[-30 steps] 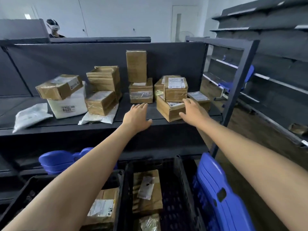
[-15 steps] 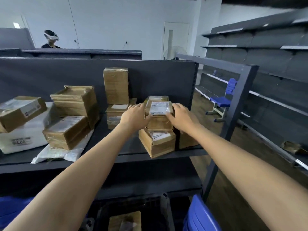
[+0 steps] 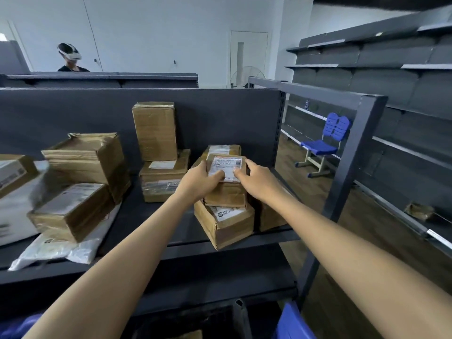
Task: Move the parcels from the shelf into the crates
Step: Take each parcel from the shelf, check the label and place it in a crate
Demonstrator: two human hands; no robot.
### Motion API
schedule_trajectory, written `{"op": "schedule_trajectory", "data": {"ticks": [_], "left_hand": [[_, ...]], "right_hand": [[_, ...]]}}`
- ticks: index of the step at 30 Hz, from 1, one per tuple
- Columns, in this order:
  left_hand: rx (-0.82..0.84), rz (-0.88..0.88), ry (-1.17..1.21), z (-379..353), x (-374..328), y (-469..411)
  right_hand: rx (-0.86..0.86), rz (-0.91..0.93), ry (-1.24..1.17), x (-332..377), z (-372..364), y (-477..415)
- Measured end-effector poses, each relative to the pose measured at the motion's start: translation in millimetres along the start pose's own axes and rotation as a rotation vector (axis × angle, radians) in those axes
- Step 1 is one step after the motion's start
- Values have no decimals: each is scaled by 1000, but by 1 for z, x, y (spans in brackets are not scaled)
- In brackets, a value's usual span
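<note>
on the shelf (image 3: 156, 216), at its right end, the labelled parcel (image 3: 226, 194) tops a stack (image 3: 227, 228), long axis running hand to hand; left hand (image 3: 199, 178) and right hand (image 3: 254, 179) each hold one end, grip closed, thumbs on top.

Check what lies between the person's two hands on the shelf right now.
In the head view, a small labelled parcel lies between the left hand and right hand; both grip its sides, atop a lower parcel.

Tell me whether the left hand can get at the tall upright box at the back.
Probably not yet: the left hand grips the labelled parcel with the right hand. The tall box itself stands unblocked behind it.
</note>
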State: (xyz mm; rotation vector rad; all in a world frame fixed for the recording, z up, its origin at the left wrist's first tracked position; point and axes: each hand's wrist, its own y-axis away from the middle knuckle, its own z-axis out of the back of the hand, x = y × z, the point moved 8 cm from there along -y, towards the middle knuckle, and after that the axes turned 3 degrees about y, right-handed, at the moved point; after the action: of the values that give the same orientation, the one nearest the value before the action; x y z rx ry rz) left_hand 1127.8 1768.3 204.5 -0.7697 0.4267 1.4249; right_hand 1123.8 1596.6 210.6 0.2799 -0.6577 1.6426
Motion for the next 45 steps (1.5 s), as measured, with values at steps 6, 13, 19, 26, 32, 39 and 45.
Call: {"op": "schedule_trajectory", "data": {"ticks": [6, 13, 19, 26, 32, 39, 45], "left_hand": [[6, 112, 73, -5, 8, -1], [-56, 14, 201, 8, -11, 25], [-200, -127, 318, 33, -39, 83], [-292, -93, 521, 40, -17, 171], [-280, -90, 663, 40, 13, 243], [-251, -100, 693, 50, 23, 320], [-256, -82, 681, 52, 24, 359]], "right_hand": [[53, -83, -59, -5, -9, 7], [47, 7, -200, 6, -2, 30], [-46, 77, -342, 23, 10, 69], [-78, 200, -494, 38, 2, 147], [-104, 179, -572, 46, -8, 226], [-115, 157, -631, 61, -18, 300], [-104, 153, -670, 64, -18, 330]]}}
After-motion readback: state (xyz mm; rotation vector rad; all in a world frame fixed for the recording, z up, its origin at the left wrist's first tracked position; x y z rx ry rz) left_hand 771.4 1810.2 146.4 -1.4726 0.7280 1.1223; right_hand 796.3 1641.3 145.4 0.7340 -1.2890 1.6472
